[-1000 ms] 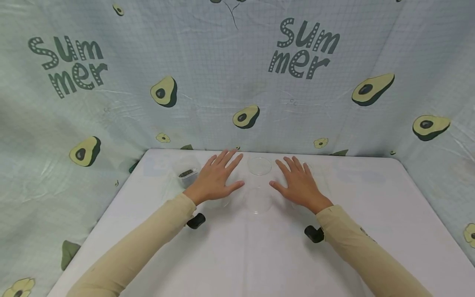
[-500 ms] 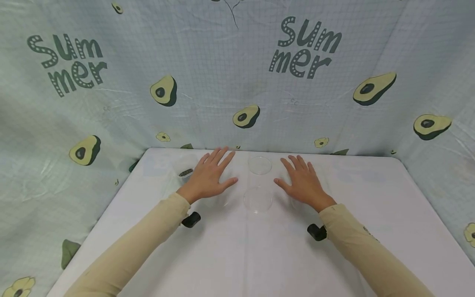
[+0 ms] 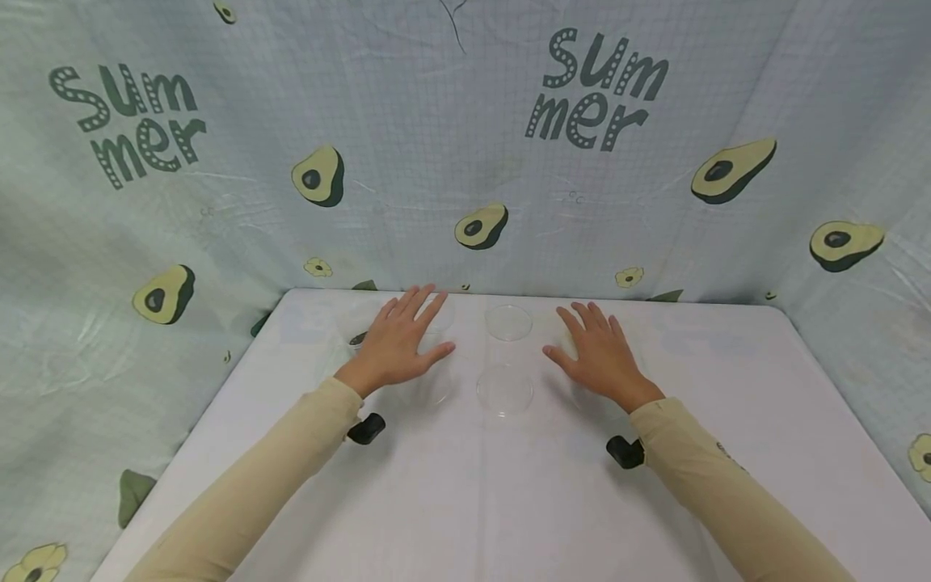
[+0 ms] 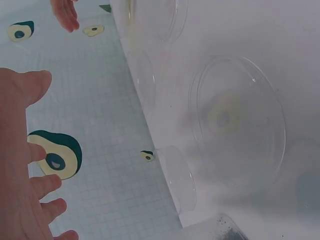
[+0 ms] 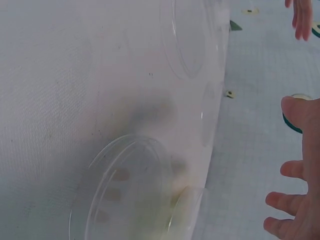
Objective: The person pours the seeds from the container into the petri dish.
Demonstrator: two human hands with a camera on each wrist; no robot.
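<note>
During the last second, the left hand (image 3: 393, 343) has moved outwards, and the right hand (image 3: 600, 356) a little outwards also, so the gap between them is wider. In my judgement this gives freer access to the near clear dish (image 3: 504, 391) and the far clear dish (image 3: 508, 322), which lie between the hands, one behind the other. Both hands have the fingers spread and hold nothing; they seem to hover. Below the left hand is the left clear dish (image 4: 237, 125), and below the right hand is the right clear dish (image 5: 125, 190). A small container (image 3: 357, 340) stands just outside the left hand, partly hidden by it.

The far edge of the white table (image 3: 473, 501) is near the fingertips, with the printed cloth (image 3: 407, 145) hanging behind, so I think there is little room for reaching forward. On the near side of both wrists, and outside the right hand, the table seems to offer more room for moving
</note>
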